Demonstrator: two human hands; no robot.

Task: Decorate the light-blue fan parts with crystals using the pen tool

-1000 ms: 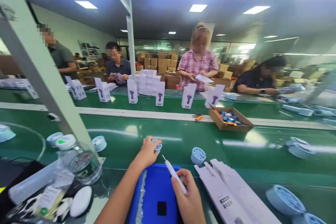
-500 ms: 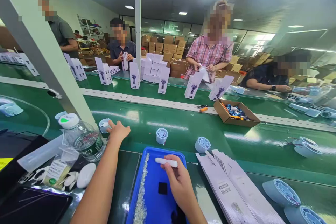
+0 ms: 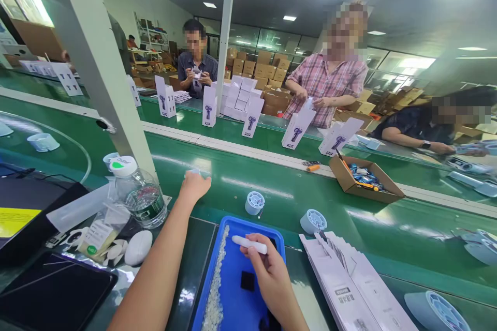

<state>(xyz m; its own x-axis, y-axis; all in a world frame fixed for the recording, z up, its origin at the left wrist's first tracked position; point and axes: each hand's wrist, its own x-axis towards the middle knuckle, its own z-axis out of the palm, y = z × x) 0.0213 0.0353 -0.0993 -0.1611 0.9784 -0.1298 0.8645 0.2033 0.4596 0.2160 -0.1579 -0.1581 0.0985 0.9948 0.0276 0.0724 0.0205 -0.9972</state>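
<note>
A: Start with the left hand (image 3: 195,185). What is it doing?

B: It reaches out over the green belt (image 3: 272,201), fingers curled down over a small pale round part (image 3: 193,171). Only a sliver of that part shows past the knuckles, so I judge it a closed grasp but cannot tell how firm.

A: And the right hand (image 3: 267,274)?

B: It sits over the blue tray (image 3: 233,279), thumb and fingers pinching a white pen-like tool (image 3: 249,244) that lies roughly level, tip pointing left. A line of small clear bits (image 3: 217,279) runs down the tray's left side, and a black square pad (image 3: 247,280) lies just beside the hand.

A: What stands around them?

B: Two more round blue-white parts (image 3: 255,202) rest on the belt just beyond the tray. A water bottle (image 3: 137,194) stands near the left forearm, next to a pale metal post (image 3: 97,57). Flat white cartons (image 3: 349,284) fan out right of the tray. Across the belt, other people fold white boxes (image 3: 209,106), near a cardboard box (image 3: 365,180).

A: What could go wrong?

B: The forearm passes close to the bottle; a wide swing back could knock it over. With so little of the part visible, a loose grip could drop it on the belt. A dip of the right wrist could scatter the clear bits.
</note>
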